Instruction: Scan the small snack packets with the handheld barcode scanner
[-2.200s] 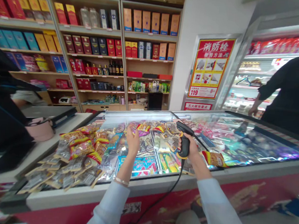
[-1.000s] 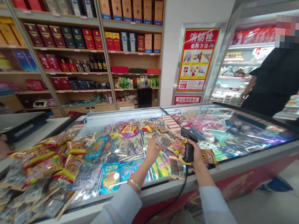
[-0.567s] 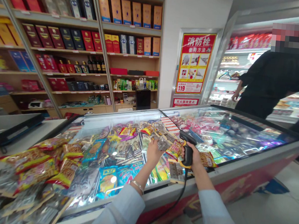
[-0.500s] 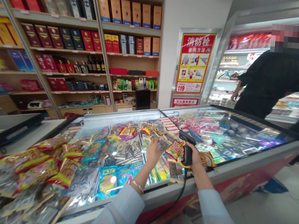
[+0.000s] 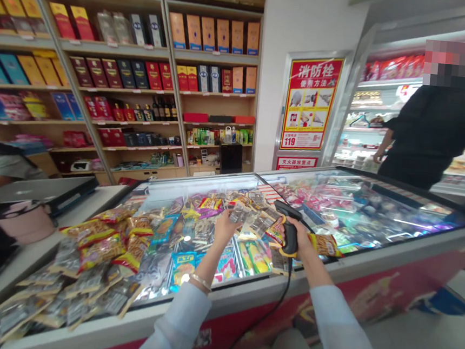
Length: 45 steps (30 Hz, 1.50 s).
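- The left hand (image 5: 223,229) is raised over the freezer with its fingers curled upward, right against a silver snack packet (image 5: 239,213); I cannot tell whether they grip it or only touch it.
- The right hand (image 5: 302,239) is clenched around the handle of a black barcode scanner (image 5: 290,236), a yellow band showing at its base.
- The scanner's long axis tilts, with its nose pointing to the upper left, away from the person and toward the silver packet.
- The silver packet lies between the hands, just off the left fingertips and well nearer the left hand. Its outline merges with other packets, so its long axis is hard to tell.
- A red-and-yellow packet (image 5: 275,231) sits just beside the scanner, left of the right hand.
- An orange packet (image 5: 324,245) lies just right of the right hand.
- Both hands are over the glass-topped freezer (image 5: 371,262), in the lower middle of the frame.
- The scanner's black cord (image 5: 286,293) drops down over the freezer's front.
- At the lower left, a pile of snack packets (image 5: 95,249) lies on a white counter (image 5: 24,270).
- At the upper right, a co-worker in black (image 5: 436,127) stands beyond the freezer, hands well apart from these.
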{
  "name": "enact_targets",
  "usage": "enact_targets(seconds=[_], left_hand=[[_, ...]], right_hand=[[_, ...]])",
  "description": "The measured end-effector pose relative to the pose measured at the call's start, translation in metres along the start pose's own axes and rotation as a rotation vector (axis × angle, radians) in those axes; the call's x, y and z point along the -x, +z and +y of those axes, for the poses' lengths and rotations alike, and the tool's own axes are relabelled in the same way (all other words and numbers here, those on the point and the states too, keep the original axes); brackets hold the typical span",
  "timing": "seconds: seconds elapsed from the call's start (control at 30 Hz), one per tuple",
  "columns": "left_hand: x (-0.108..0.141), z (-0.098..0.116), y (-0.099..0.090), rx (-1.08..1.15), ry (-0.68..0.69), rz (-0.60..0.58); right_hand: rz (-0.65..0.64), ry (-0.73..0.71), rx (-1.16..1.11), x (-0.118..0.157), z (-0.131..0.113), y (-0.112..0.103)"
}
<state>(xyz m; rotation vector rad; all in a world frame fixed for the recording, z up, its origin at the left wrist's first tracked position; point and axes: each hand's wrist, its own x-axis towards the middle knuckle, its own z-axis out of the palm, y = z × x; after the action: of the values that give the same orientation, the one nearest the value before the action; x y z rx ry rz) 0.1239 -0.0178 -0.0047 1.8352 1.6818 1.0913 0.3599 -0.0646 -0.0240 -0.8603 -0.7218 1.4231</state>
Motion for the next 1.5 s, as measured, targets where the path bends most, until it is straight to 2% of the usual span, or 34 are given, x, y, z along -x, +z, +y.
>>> enact_targets(seconds=[0.13, 0.3, 0.5, 0.6, 0.73, 0.87, 1.13, 1.5], left_hand=[[0.002, -0.019, -0.041, 0.038, -0.004, 0.114], [0.008, -0.053, -0.081, -0.046, -0.015, 0.272], [0.007, -0.097, -0.105, -0.151, -0.061, 0.539], [0.005, -0.114, -0.109, -0.170, -0.031, 0.595], [0.006, -0.128, -0.109, -0.150, -0.017, 0.609], [0.007, -0.133, -0.106, -0.124, -0.024, 0.640], [0.007, -0.129, -0.098, -0.171, -0.005, 0.558], [0.012, -0.123, -0.101, -0.181, -0.031, 0.501]], right_hand=[[-0.040, -0.047, 0.028, 0.009, 0.009, 0.035], [-0.094, -0.127, 0.015, 0.016, 0.040, 0.091], [-0.313, -0.096, 0.111, 0.006, 0.077, 0.144], [-0.381, -0.067, 0.130, -0.004, 0.090, 0.158], [-0.429, -0.042, 0.128, -0.012, 0.104, 0.166], [-0.406, -0.009, 0.120, -0.015, 0.113, 0.167], [-0.410, -0.021, 0.092, -0.011, 0.107, 0.164], [-0.402, 0.003, 0.097, -0.009, 0.108, 0.163]])
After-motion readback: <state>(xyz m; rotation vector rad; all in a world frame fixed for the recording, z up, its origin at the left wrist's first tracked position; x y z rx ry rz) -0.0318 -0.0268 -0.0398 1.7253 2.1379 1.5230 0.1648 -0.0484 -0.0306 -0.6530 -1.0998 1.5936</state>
